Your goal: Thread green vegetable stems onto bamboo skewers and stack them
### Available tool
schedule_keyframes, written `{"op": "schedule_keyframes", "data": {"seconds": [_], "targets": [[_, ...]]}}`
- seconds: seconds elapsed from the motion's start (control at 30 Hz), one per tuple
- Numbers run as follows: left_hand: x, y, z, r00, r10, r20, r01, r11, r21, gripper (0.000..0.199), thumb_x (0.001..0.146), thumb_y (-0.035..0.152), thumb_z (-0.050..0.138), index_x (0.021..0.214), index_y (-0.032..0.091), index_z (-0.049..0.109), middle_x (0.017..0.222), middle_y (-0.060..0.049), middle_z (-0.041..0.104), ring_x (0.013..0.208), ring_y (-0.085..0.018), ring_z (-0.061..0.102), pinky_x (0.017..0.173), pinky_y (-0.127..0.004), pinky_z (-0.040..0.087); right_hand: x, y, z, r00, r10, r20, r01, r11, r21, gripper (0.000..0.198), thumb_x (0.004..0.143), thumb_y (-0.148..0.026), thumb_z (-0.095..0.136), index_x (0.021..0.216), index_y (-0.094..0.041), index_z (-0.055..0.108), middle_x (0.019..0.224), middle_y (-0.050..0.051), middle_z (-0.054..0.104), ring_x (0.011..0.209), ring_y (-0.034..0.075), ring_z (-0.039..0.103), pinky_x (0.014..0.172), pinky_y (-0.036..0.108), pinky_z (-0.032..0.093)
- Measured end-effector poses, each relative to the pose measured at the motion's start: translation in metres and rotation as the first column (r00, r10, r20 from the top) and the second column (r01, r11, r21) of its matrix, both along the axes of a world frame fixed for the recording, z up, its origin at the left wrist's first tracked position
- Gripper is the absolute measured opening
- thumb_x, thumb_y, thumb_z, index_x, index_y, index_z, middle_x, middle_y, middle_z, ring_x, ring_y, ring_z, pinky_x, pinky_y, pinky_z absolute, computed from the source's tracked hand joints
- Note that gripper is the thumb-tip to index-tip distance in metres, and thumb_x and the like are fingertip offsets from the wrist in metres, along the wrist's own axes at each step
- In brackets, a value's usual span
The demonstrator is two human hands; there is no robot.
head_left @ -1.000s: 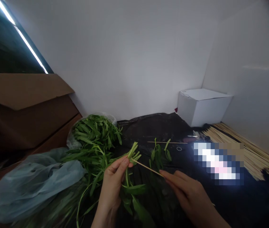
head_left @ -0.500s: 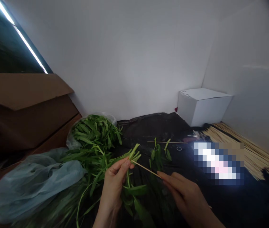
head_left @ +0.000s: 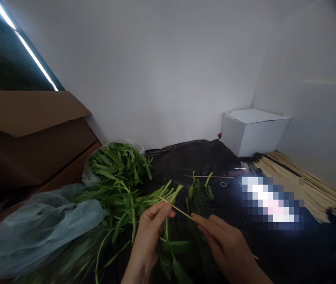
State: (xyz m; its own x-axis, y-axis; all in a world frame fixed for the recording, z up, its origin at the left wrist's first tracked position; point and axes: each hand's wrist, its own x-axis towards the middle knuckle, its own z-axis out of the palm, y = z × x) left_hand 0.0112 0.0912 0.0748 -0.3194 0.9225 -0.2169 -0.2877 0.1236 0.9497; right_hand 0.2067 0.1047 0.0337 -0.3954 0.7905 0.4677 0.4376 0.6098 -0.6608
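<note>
My left hand (head_left: pixel 157 219) is closed, thumb against fingers, on a leafy green stem (head_left: pixel 174 194) whose cut end points up and right. Its long leaves (head_left: pixel 175 247) hang below the hand. My right hand (head_left: pixel 222 234) pinches a thin wooden skewer (head_left: pixel 181 211). The skewer slants up to the left and crosses the stem at my left thumb, its tip showing on the far side. Whether it pierces the stem or passes in front, I cannot tell. Loose greens (head_left: pixel 123 193) lie just behind my left hand.
A plastic bag of greens (head_left: pixel 116 161) stands at the back left, near a bluish plastic bag (head_left: pixel 49 228) and a cardboard box (head_left: pixel 34 114). Small sprigs (head_left: pixel 196 191) and another skewer (head_left: pixel 207 176) lie on the black sheet (head_left: pixel 191 156). Many sticks (head_left: pixel 298 185) lie right, below a white box (head_left: pixel 255 132).
My left hand has moved slightly right with the stem, away from the loose greens. The skewer tip, earlier at the left fingertips, now shows beyond the stem; my right hand moved slightly left.
</note>
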Motion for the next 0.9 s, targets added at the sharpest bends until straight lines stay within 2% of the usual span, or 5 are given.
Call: {"op": "schedule_keyframes", "data": {"seconds": [0.33, 0.43, 0.63, 0.77, 0.9], "targets": [[0.014, 0.006, -0.021, 0.988, -0.130, 0.087, 0.133, 0.991, -0.024, 0.023, 0.059, 0.033, 0.084, 0.065, 0.016, 0.069, 0.058, 0.001, 0.062, 0.052, -0.011, 0.053, 0.053, -0.022, 0.039, -0.015, 0.008, 0.005, 1.000, 0.009, -0.009, -0.010, 0.998, -0.066, 0.033, 0.097, -0.027, 0.040, 0.118, -0.027, 0.065, 0.087, 0.004, 0.068, 0.075, 0.017, 0.065, 0.067, 0.026, 0.050], [0.009, 0.007, -0.020, 0.992, -0.126, 0.019, 0.126, 0.992, -0.006, 0.030, 0.060, 0.038, 0.083, 0.081, 0.018, 0.075, 0.069, -0.002, 0.066, 0.058, -0.012, 0.054, 0.058, -0.024, 0.042, -0.007, 0.020, 0.009, 0.994, 0.060, -0.089, -0.069, 0.993, -0.096, 0.028, 0.095, -0.025, 0.043, 0.110, -0.026, 0.067, 0.093, 0.003, 0.070, 0.083, 0.015, 0.065, 0.074, 0.025, 0.049], [-0.008, 0.007, -0.009, 0.999, -0.006, -0.048, 0.009, 0.999, 0.051, 0.045, 0.072, 0.042, 0.073, 0.109, 0.018, 0.071, 0.078, -0.001, 0.061, 0.046, -0.003, 0.031, 0.043, -0.020, 0.022, 0.014, 0.103, 0.009, 0.998, 0.022, -0.063, -0.033, 0.982, -0.184, 0.026, 0.094, -0.031, 0.044, 0.097, -0.021, 0.068, 0.068, -0.001, 0.064, 0.062, 0.015, 0.059, 0.061, 0.024, 0.043], [-0.020, 0.005, -0.007, 0.996, -0.015, 0.091, 0.009, 0.998, 0.069, 0.042, 0.073, 0.030, 0.069, 0.113, 0.016, 0.067, 0.073, 0.001, 0.057, 0.045, -0.003, 0.028, 0.042, -0.018, 0.020, 0.018, 0.162, -0.009, 0.998, -0.024, 0.061, 0.035, 0.981, -0.190, 0.028, 0.091, -0.032, 0.045, 0.094, -0.019, 0.069, 0.076, 0.003, 0.070, 0.068, 0.017, 0.062, 0.067, 0.026, 0.044], [-0.029, 0.004, -0.012, 0.992, 0.049, 0.113, -0.058, 0.995, 0.081, 0.042, 0.078, 0.038, 0.068, 0.113, 0.015, 0.067, 0.070, 0.002, 0.054, 0.046, -0.003, 0.028, 0.042, -0.018, 0.022, 0.016, 0.188, -0.029, 0.976, -0.031, 0.214, 0.069, 0.983, -0.170, 0.031, 0.093, -0.031, 0.042, 0.096, -0.019, 0.070, 0.074, 0.003, 0.070, 0.068, 0.017, 0.063, 0.066, 0.025, 0.044]]}}
